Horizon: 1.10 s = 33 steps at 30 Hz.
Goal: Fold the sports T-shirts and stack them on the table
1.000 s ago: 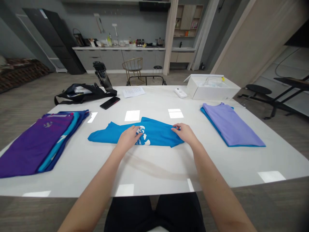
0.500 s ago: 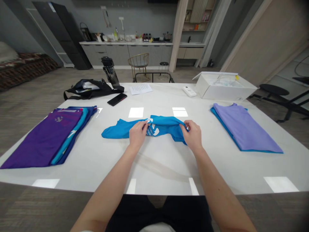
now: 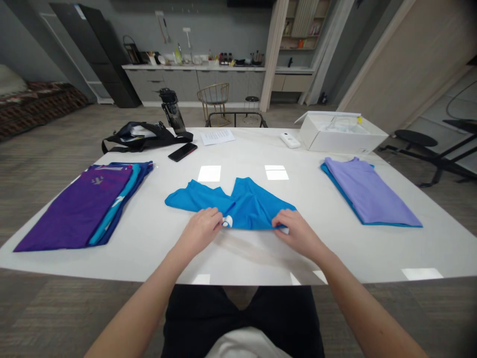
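Blue cloth [image 3: 254, 205] drawn nearer, left hand [image 3: 201, 228], right hand [image 3: 297, 232] pinching its edge

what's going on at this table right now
A person's left hand and right hand are pinching the near edge of a blue garment on the white table. The garment lies creased, with a patch of white print showing beside the left fingers. A folded purple garment tops a pile at the left; a lavender garment lies over blue cloth at the right.
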Tool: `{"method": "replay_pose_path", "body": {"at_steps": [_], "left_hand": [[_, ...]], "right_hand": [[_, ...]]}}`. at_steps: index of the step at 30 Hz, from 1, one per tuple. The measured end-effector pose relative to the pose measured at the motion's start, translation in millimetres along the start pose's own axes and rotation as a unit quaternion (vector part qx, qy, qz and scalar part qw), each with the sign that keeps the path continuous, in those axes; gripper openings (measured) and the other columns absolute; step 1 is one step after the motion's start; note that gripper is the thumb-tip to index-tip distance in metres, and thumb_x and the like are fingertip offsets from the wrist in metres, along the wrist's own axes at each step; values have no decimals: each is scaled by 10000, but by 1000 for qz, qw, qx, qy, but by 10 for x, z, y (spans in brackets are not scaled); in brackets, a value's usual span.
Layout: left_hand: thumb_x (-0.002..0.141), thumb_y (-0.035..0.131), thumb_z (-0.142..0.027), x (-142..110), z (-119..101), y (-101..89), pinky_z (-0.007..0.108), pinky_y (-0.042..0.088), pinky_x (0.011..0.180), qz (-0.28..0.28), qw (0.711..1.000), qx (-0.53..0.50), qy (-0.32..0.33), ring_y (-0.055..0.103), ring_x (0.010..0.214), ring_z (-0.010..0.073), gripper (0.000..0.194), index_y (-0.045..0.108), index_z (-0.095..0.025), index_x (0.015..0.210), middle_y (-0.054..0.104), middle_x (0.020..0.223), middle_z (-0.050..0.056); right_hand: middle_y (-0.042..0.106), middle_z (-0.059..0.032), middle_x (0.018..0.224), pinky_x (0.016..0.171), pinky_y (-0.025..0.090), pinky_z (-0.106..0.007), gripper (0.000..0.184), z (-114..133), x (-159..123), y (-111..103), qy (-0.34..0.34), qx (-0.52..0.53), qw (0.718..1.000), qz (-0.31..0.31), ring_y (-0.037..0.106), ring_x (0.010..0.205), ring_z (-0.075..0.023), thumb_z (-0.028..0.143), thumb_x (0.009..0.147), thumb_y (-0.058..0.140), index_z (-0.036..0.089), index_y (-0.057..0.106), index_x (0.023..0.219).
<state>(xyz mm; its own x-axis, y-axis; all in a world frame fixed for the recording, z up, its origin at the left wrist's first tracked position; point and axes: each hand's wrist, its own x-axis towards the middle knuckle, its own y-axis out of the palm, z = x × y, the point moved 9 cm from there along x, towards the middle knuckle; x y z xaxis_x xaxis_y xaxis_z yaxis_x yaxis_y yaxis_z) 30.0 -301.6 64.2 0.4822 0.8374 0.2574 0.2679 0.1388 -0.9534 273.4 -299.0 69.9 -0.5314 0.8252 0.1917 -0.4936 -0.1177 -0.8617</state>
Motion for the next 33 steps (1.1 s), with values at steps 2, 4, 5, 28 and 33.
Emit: {"method": "replay_pose_path", "body": {"at_steps": [2, 4, 5, 28, 33], "left_hand": [[1008, 570, -276, -233, -71, 6, 336, 428, 749, 43, 998, -39, 7, 605, 817, 200, 194, 640, -201, 844, 641, 846, 26], [1011, 583, -386, -335, -116, -15, 338, 439, 779, 62, 994, -94, -3, 624, 855, 198, 212, 669, -216, 919, 670, 911, 23], [1016, 567, -423, -319, -128, -32, 339, 444, 797, 62, 991, -115, -12, 633, 884, 198, 234, 679, -225, 963, 683, 952, 24], [900, 629, -406, -269, 1071, -404, 315, 526, 792, -243, 881, -288, -286, 665, 829, 189, 190, 617, -223, 951, 693, 878, 22], [724, 728, -350, -890, 1547, -437, 271, 521, 724, -381, 713, -462, -365, 614, 690, 128, 296, 551, -213, 917, 593, 745, -41]], "right_hand": [[704, -25, 912, 821, 373, -341, 101, 191, -283, 203, -18, 27, 996, 87, 623, 897, -198, 191, 951, 608, 236, 672, 887], [716, -13, 929, 832, 389, -334, 100, 272, -468, 331, -12, 62, 989, 135, 641, 906, -187, 277, 981, 629, 253, 698, 913], [720, -12, 939, 835, 402, -331, 119, 256, -491, 342, 3, 74, 988, 134, 647, 908, -185, 317, 992, 626, 258, 708, 928], [687, -89, 1025, 810, 432, -307, 193, -739, 922, 1, 126, -137, 983, 2, 630, 967, -223, 316, 1018, 526, 192, 669, 977], [705, -133, 1063, 724, 425, -333, 241, -1482, 325, -534, 319, -200, 926, -28, 659, 928, -261, 339, 998, 503, 181, 682, 1026]]}}
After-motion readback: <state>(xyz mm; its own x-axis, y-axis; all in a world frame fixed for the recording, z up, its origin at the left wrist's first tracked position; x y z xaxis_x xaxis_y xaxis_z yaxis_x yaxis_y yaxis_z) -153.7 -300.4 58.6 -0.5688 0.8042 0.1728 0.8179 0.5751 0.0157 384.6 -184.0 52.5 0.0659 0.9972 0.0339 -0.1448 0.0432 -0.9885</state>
